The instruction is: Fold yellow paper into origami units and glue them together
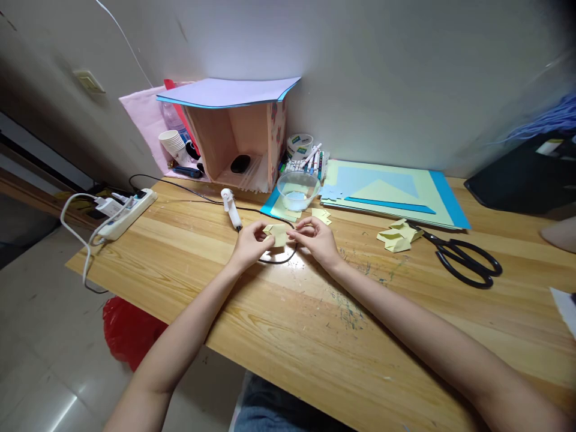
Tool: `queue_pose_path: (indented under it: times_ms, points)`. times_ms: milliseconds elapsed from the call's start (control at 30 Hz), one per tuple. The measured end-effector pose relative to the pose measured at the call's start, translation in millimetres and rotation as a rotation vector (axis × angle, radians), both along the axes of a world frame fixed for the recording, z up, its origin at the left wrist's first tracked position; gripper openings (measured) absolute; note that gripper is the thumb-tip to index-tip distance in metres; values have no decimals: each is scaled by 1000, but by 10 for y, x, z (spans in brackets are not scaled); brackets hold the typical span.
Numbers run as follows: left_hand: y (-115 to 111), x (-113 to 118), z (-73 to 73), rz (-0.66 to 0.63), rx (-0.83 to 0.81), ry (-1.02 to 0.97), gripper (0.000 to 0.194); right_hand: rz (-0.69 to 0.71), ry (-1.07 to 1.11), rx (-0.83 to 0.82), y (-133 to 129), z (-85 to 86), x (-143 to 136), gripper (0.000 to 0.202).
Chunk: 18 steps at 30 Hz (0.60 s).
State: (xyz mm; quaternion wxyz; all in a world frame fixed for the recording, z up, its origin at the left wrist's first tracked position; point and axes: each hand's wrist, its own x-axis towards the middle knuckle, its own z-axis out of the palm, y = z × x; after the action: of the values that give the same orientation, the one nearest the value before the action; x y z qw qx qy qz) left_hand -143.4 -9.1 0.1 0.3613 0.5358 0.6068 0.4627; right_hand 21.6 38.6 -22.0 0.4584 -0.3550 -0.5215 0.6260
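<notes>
A small pale-yellow piece of paper (279,235) with a notched left end is held up just above the wooden table. My left hand (252,245) pinches its left side between thumb and fingers. At its right edge, the fingertips of my right hand (317,241) are closed on the paper. A white glue gun (231,209) stands left of my hands, and its black cord (281,262) loops under them. Just beyond my hands are yellow paper cut-outs (321,215) and a clear plastic bowl (297,191).
Black-handled scissors (468,261) lie at the right beside folded yellow paper pieces (396,236). Behind are stacked coloured sheets (450,195), markers (310,161), a tape roll (300,144) and a pink box (272,144). A white power strip (128,216) sits at the table's left edge.
</notes>
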Motion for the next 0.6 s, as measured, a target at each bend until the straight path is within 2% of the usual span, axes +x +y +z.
queue_pose_path:
  times_ms: [300, 600]
  points:
    - [9, -2, -7, 1, -3, -14, 21, -59, -16, 31, -2, 19, 14, 37]
    - [15, 13, -55, -44, -17, -98, 25, 90, 28, 58, 13, -39, -11, 38]
